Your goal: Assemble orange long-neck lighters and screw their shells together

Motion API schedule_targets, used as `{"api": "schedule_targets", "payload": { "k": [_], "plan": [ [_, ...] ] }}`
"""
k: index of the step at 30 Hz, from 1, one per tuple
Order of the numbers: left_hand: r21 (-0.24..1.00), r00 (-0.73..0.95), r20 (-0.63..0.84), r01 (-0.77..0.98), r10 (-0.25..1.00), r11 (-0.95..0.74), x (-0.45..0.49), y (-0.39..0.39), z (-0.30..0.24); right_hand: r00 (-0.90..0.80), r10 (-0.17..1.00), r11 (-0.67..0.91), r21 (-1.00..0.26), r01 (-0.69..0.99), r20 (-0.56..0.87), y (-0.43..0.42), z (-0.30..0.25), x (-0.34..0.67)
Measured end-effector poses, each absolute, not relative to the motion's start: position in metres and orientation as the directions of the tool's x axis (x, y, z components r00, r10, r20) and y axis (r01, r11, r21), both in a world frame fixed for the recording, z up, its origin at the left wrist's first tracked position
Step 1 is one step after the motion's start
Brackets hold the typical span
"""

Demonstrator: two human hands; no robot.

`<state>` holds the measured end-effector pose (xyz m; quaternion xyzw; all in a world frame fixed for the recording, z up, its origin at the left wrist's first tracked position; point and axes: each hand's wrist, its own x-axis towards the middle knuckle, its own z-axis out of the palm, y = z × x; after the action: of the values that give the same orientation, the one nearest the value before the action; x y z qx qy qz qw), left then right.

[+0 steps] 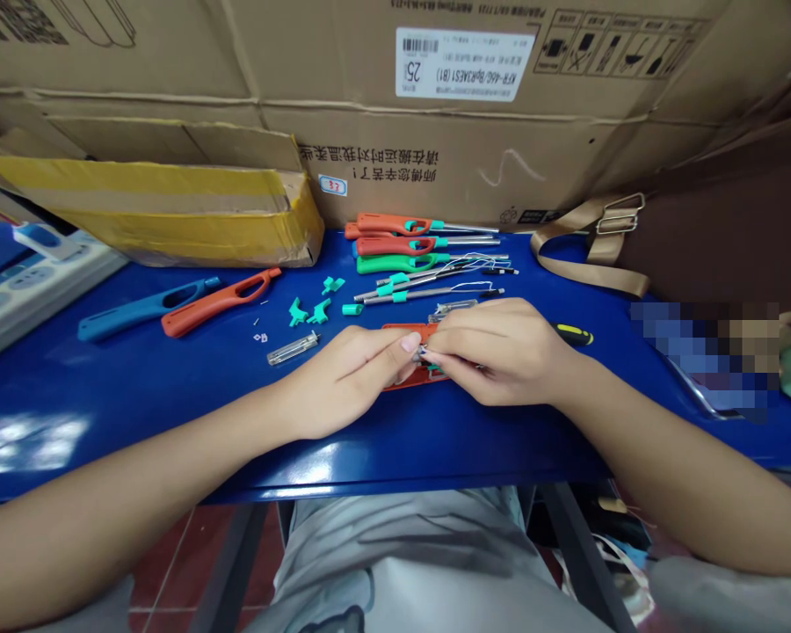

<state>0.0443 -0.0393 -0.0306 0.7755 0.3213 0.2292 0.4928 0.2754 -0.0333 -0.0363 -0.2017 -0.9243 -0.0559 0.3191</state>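
Observation:
My left hand [352, 378] and my right hand [501, 352] meet over the blue table, fingertips almost touching. Both are closed in a pinch around a small greyish part [421, 351], largely hidden by the fingers. Beneath and between them is an orange lighter casing [414, 378] with a bit of green showing; the hands cover most of it. Just behind my right hand sits a clear lighter fuel tank [454, 308]. Left of my left hand lies another clear fuel tank [293, 348], and beyond it several green trigger pieces [321, 310].
Behind the hands lie assembled lighters [395, 244] and metal lighter tubes with wires [415, 294]. Blue [138, 312] and orange [221, 303] casings lie left. A yellow-taped box [237, 229], power strip [32, 290], yellow-black tool handle [575, 334] and tan strap [586, 264] surround the workspace.

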Motion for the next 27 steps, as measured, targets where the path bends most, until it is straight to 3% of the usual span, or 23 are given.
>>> {"api": "schedule_targets", "payload": {
  "k": [6, 11, 14, 21, 27],
  "plan": [
    [0.858, 0.692, 0.090, 0.312, 0.717, -0.408, 0.041, -0.036, -0.025, -0.660, 0.481, 0.876, -0.289, 0.385, 0.577, -0.035, -0.036, 0.269],
    [0.741, 0.724, 0.189, 0.339, 0.664, -0.580, 0.041, -0.034, -0.026, -0.642, 0.527, 0.850, -0.370, 0.376, 0.558, -0.033, -0.039, 0.269],
    [0.659, 0.763, 0.232, 0.333, 0.604, -0.674, 0.039, -0.030, -0.029, -0.677, 0.504, 0.864, -0.328, 0.383, 0.537, -0.030, -0.037, 0.273],
    [0.547, 0.845, 0.208, 0.317, 0.493, -0.774, 0.031, -0.018, -0.026, -0.808, 0.483, 0.863, -0.031, 0.504, 0.338, -0.026, -0.027, 0.285],
    [0.542, 0.837, 0.185, 0.349, 0.514, -0.764, 0.029, -0.015, -0.024, -0.827, 0.513, 0.851, -0.009, 0.525, 0.228, -0.030, -0.021, 0.285]
  ]
}}
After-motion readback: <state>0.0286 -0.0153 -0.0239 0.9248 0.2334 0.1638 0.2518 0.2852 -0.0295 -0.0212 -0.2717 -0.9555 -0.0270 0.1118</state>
